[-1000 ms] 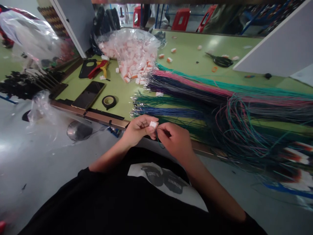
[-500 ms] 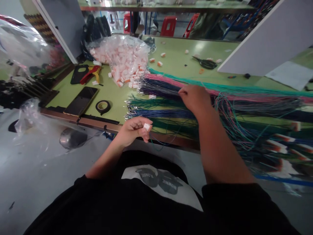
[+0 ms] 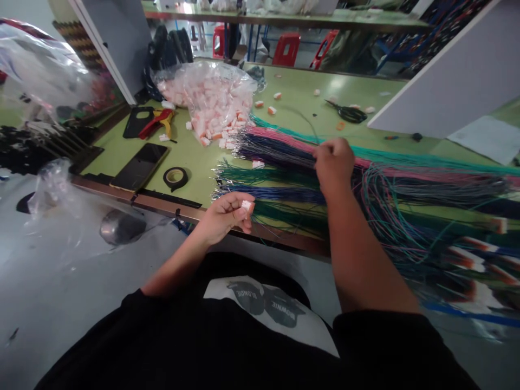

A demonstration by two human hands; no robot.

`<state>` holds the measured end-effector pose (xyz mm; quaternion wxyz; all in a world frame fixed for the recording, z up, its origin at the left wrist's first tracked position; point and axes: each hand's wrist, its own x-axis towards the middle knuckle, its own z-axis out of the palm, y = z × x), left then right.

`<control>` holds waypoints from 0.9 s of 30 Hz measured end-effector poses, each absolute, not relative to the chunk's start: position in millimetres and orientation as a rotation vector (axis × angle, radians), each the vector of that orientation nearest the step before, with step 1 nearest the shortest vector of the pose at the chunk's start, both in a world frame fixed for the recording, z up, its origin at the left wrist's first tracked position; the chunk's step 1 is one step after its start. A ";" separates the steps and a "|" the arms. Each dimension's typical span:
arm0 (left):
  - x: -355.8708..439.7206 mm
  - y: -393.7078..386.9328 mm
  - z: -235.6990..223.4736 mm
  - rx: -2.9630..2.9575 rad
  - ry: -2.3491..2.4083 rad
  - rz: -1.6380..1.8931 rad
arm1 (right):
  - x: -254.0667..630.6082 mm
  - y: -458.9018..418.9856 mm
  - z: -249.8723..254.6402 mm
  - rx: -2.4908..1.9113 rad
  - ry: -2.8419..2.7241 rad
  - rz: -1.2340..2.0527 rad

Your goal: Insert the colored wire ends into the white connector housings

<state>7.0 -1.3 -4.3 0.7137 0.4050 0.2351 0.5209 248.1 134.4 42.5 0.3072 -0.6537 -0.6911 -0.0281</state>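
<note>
My left hand (image 3: 223,214) is pinched on a small white connector (image 3: 246,206) just past the near edge of the green table (image 3: 300,103). Thin green wires hang from that connector. My right hand (image 3: 333,161) is closed over the fanned bundles of coloured wires (image 3: 284,157) and pinches a thin dark wire that arcs up and to the left. The bundles lie side by side: teal, pink, dark purple, green and blue, with bare tips pointing left.
A clear bag of white and orange connectors (image 3: 215,97) sits at the back left. A roll of black tape (image 3: 175,176), a phone (image 3: 140,166), a red and yellow tool (image 3: 156,120) and scissors (image 3: 347,112) lie on the table. A grey board (image 3: 447,81) leans at right.
My right hand left the connector, reached out to the wire bundles and closed on one dark wire, lifting it. My left hand kept the connector near the table edge.
</note>
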 end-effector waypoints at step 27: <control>6.0 0.2 1.7 0.831 0.524 1.147 | 182.4 9.7 51.9 -1.133 -2.234 0.354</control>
